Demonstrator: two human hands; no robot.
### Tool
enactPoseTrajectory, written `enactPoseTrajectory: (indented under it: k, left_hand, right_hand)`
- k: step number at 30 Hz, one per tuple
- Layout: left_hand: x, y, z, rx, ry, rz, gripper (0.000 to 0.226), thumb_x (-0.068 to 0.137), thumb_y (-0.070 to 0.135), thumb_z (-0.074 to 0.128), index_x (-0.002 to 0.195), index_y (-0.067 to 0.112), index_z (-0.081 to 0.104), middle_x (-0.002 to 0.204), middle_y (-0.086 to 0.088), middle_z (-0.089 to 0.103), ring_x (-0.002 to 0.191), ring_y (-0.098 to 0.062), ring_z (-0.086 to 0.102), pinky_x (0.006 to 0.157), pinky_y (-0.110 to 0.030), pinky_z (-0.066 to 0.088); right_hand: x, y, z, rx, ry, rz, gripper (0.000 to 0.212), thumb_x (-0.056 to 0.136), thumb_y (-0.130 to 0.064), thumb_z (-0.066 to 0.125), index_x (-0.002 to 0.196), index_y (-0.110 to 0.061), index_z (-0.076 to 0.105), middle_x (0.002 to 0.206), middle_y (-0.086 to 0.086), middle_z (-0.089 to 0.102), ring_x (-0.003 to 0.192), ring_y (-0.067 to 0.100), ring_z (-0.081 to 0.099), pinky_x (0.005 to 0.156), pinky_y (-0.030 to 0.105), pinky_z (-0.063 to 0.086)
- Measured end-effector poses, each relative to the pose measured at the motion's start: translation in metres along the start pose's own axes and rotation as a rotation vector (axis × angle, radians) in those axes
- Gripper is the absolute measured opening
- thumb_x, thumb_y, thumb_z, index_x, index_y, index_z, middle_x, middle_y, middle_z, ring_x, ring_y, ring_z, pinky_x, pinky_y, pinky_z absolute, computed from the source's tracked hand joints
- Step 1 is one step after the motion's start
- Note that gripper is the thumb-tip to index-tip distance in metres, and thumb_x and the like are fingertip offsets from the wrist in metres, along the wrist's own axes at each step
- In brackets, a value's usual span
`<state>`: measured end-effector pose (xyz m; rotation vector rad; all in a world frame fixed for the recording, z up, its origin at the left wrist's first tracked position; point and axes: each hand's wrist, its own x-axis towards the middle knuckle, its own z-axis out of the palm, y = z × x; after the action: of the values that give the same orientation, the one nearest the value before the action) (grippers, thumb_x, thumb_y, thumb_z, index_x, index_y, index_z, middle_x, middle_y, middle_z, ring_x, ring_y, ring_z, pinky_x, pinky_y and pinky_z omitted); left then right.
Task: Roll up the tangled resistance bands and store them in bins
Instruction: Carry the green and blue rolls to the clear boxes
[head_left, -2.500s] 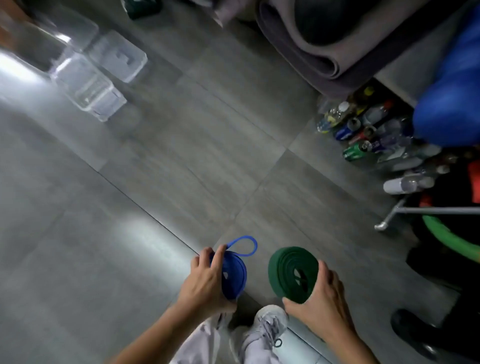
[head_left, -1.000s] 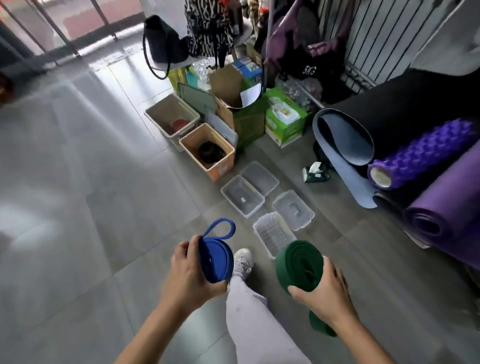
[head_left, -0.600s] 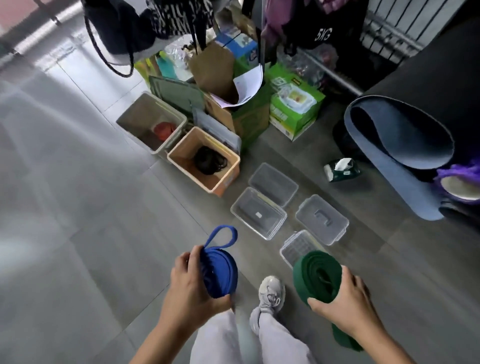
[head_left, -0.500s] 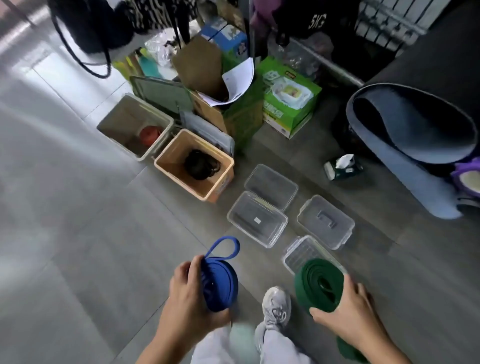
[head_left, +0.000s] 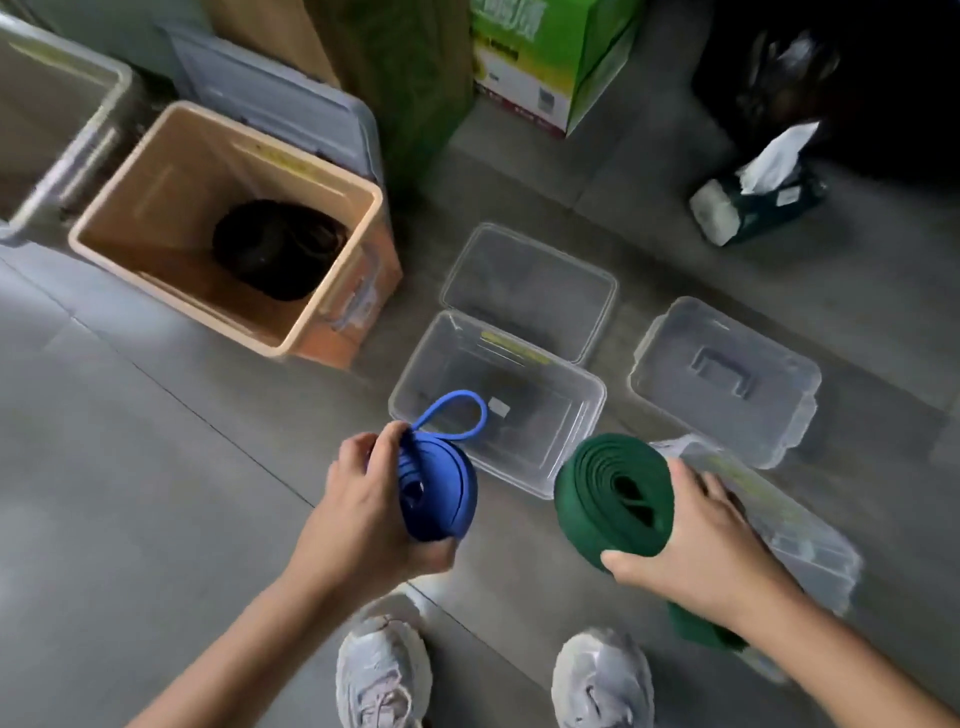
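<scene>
Left hand (head_left: 363, 512) curls around a rolled blue band (head_left: 436, 493), its loose loop over the open clear bin (head_left: 571, 415). The right hand (head_left: 696, 545) grips a rolled green band (head_left: 613, 493) above a second clear bin (head_left: 800, 535).

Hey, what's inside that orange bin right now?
The orange bin holds one black coiled bundle, probably a rolled band, lying on its floor. Anything beneath that bundle is covered.

Blue band (head_left: 441, 491) and green band (head_left: 597, 499), coiled, beside clear bin (head_left: 577, 430)
</scene>
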<state>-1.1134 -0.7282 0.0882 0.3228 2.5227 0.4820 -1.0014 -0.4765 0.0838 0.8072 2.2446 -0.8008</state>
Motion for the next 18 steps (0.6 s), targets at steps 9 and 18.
enactPoseTrajectory:
  k: [9, 18]
  left_hand:
    - [0.062, -0.064, 0.049, 0.015, 0.037, 0.016, 0.105, 0.044, 0.052, 0.072, 0.133, 0.038, 0.019, 0.114, 0.012, 0.023, 0.114, -0.017, 0.038, 0.083, -0.031, 0.046]
    - [0.048, -0.081, 0.066, -0.1, 0.044, 0.045, 0.107, 0.054, 0.045, 0.081, 0.139, 0.035, 0.018, 0.116, 0.011, 0.024, 0.11, -0.016, 0.041, 0.084, -0.034, 0.051]
  right_hand:
    - [0.05, -0.011, 0.025, -0.027, 0.018, -0.128, 0.079, 0.038, -0.069, 0.062, 0.108, -0.039, 0.04, 0.107, -0.011, 0.045, 0.105, 0.015, 0.047, 0.088, 0.036, 0.044]
    - [0.028, -0.032, 0.031, -0.282, -0.009, -0.146, 0.082, 0.031, -0.077, 0.05, 0.105, -0.045, 0.04, 0.098, -0.018, 0.043, 0.096, 0.011, 0.047, 0.076, 0.032, 0.042]
